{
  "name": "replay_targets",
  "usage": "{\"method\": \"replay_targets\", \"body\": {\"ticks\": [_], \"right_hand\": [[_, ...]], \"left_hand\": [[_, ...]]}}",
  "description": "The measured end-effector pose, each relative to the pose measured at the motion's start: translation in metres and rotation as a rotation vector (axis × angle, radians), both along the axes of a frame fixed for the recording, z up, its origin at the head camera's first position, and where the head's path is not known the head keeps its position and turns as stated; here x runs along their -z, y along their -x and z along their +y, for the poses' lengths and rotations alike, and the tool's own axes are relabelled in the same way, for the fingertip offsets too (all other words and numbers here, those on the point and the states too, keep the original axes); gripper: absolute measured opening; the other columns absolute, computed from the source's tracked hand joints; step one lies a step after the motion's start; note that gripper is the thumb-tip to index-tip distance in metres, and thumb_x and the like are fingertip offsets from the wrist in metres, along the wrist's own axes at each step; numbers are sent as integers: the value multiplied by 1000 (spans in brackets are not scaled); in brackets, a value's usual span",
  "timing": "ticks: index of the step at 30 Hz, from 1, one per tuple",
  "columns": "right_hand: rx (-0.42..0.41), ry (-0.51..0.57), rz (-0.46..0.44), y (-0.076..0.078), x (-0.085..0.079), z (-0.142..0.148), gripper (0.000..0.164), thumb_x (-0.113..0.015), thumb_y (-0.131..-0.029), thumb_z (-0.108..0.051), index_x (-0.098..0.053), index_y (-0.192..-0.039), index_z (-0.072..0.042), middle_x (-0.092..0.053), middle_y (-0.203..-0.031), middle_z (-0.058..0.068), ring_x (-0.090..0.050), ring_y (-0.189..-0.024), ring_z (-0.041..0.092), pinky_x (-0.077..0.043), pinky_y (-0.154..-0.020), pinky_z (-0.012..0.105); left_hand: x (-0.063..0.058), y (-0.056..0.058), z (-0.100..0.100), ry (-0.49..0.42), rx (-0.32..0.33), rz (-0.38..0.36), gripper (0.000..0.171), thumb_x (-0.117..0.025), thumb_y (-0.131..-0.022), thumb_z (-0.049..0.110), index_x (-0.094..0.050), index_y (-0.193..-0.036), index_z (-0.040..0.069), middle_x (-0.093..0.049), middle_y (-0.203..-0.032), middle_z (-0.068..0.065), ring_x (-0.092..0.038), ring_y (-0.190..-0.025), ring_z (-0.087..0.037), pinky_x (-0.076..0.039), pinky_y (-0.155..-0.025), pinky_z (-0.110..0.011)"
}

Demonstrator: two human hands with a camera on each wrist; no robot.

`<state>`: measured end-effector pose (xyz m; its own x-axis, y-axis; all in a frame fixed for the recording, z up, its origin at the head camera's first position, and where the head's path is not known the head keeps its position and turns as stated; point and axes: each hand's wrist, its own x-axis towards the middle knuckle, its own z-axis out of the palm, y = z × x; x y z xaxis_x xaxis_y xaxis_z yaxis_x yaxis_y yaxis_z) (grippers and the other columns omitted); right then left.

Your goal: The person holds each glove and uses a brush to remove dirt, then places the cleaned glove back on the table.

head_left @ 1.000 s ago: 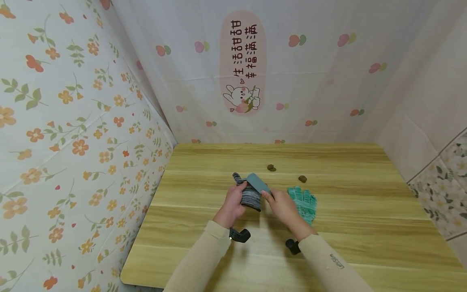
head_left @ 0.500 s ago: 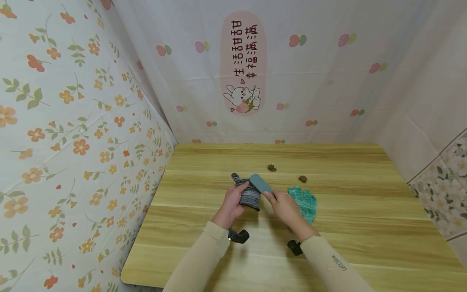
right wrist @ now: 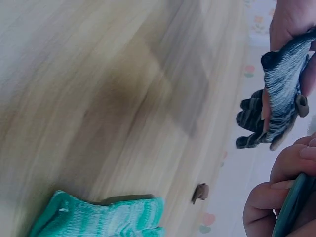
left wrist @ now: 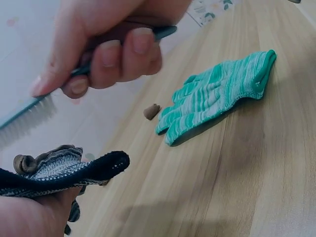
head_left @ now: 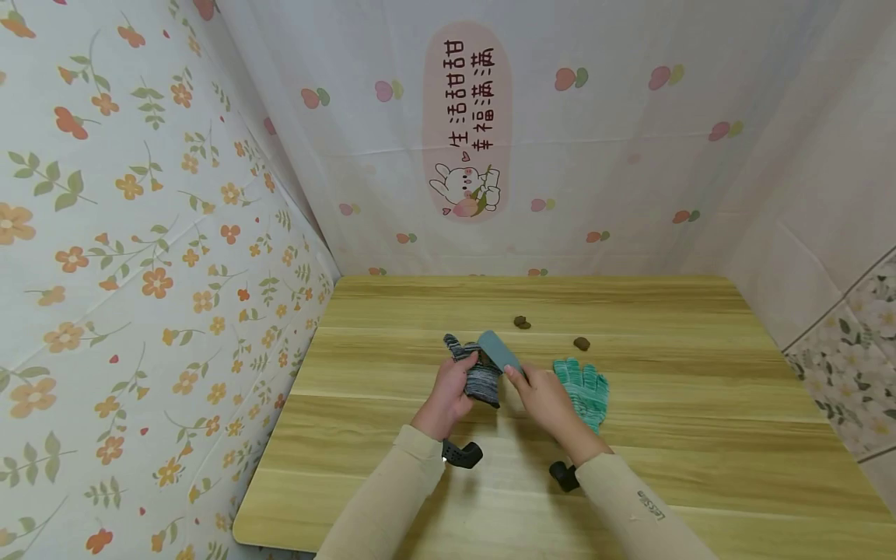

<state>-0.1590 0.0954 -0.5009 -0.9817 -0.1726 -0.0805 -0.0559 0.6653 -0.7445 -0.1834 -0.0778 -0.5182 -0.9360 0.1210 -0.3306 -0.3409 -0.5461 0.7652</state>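
My left hand [head_left: 448, 390] grips a black-and-grey knitted glove [head_left: 483, 384], thumb on top, its fingers pointing away from me. A brown lump [left wrist: 24, 164] sits on the upper side of this glove in the left wrist view. In my right hand [head_left: 549, 400] is a teal brush [head_left: 497, 351], held by its handle. White bristles [left wrist: 32, 121] face down, just above the glove in the left wrist view. Beside the right hand, a green-and-white knitted glove [head_left: 586, 393] lies flat on the table, partly hidden by the forearm in the head view.
Small brown lumps [head_left: 520, 321] lie on the wooden table [head_left: 392, 311] beyond the hands, with another brown lump [head_left: 581, 343] just past the green glove. A printed curtain [head_left: 595, 155] hangs behind the table; a floral curtain [head_left: 154, 311] hangs at the left.
The brush shifts slightly right across the grey glove, then turns a little steeper. The left hand and its glove move only slightly. The green glove and table lumps stay put.
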Motion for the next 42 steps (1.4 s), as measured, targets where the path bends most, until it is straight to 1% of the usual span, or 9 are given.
{"method": "replay_targets", "body": {"ticks": [4, 8, 12, 16, 20, 23, 29, 36, 42], "right_hand": [[4, 23, 4, 1, -5, -2, 47, -42, -108, -48, -63, -97, -8, -39, -65, 3, -34, -56, 17, -32, -54, 31], [8, 5, -2, 0, -8, -4, 48, -41, -108, -49, -63, -100, -7, -44, -68, 5, -38, -58, 18, -34, -57, 32], [2, -27, 20, 0, -9, -5, 48, -42, -108, -48, -65, -104, -5, -48, -70, 5, -44, -60, 18, -37, -60, 32], [-5, -31, 27, 0, -6, -4, 45, -44, -108, -44, -62, -94, -5, -44, -67, 4, -40, -58, 18, -35, -58, 31], [2, -4, 6, -1, -3, 0, 44, -45, -108, -42, -56, -84, -7, -41, -65, 4, -38, -56, 17, -33, -56, 30], [6, 4, 5, -1, -1, 3, 43, -45, -108, -43, -56, -85, -8, -42, -65, 4, -38, -56, 18, -33, -55, 30], [3, 4, -6, -2, 2, 6, 43, -44, -108, -42, -55, -84, -9, -41, -64, 4, -36, -54, 17, -33, -54, 31], [-2, 16, -16, -4, 4, 10, 43, -45, -108, -41, -54, -82, -9, -41, -64, 5, -35, -54, 17, -33, -53, 31], [3, -1, -29, -5, 5, 15, 44, -44, -109, -41, -50, -80, -8, -41, -66, 6, -34, -55, 17, -33, -54, 31]], "left_hand": [[1, 0, 1, 6, 24, -1, 31, -43, -110, 17, -43, -133, -2, -62, -117, -8, -65, -108, -17, -54, -99, -35], [0, -1, 3, 12, 42, -2, 31, -41, -110, 17, -42, -134, -3, -63, -117, -9, -65, -110, -18, -53, -101, -37], [0, -2, 5, 22, 54, 6, 34, -41, -110, 17, -42, -137, -3, -63, -120, -9, -65, -112, -18, -51, -105, -40], [-1, -3, 4, 8, 48, 6, 35, -42, -110, 19, -40, -138, -2, -62, -121, -8, -64, -112, -18, -50, -105, -40], [-2, -3, 2, -3, 19, -18, 31, -45, -109, 19, -40, -134, 2, -61, -118, -7, -64, -108, -17, -53, -98, -35], [-3, -3, 0, -3, 10, -34, 30, -46, -109, 20, -40, -134, 4, -60, -118, -7, -63, -108, -17, -53, -95, -34], [-6, -2, -4, -25, -8, -43, 29, -44, -109, 18, -40, -135, 5, -57, -122, -9, -60, -114, -21, -51, -98, -35], [-7, -1, -8, -37, -13, -51, 27, -44, -109, 18, -42, -133, 4, -58, -120, -9, -62, -109, -19, -54, -89, -31], [-7, -1, -12, -26, -21, -49, 33, -46, -108, 19, -40, -135, 1, -59, -121, -11, -62, -108, -20, -54, -87, -32]]}}
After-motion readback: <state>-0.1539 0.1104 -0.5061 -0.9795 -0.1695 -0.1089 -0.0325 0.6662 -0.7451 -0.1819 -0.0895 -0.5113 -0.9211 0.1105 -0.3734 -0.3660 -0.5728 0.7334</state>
